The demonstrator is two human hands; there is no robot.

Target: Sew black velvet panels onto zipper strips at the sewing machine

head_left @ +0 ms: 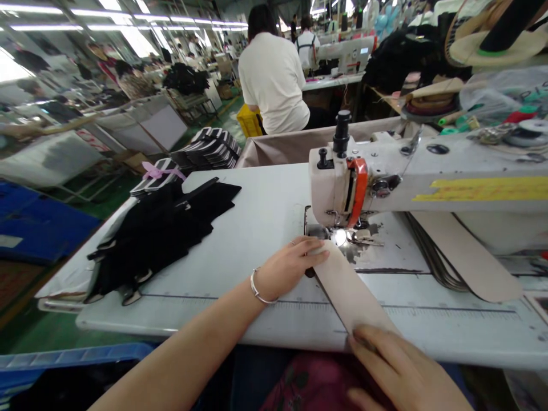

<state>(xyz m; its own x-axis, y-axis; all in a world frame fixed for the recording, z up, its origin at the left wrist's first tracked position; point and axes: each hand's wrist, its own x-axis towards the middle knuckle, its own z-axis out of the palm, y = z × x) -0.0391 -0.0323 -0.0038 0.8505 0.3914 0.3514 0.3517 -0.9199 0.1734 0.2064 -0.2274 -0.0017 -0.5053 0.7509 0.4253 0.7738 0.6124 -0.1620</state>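
A long beige strip (351,285) with a rounded far end lies slantwise over the front of the sewing machine table (265,228). My left hand (291,267), with a bangle at its wrist, is closed on the strip's far end, close to the lit needle area. Nearer to me, my right hand (398,365) grips the strip's lower part, thumb and fingers at its edge. Just beyond my left fingers stands the head of a white sewing machine (334,182) with an orange guard (357,188). The strip's near end is hidden beneath my right hand.
Under the machine arm rests a stack of similar strips (471,257). A pile of black pieces (166,228) covers the table's left side. Striped bundles (209,148) stand behind it. Ahead sits a person in a white shirt (274,80). A blue crate (77,359) is at lower left.
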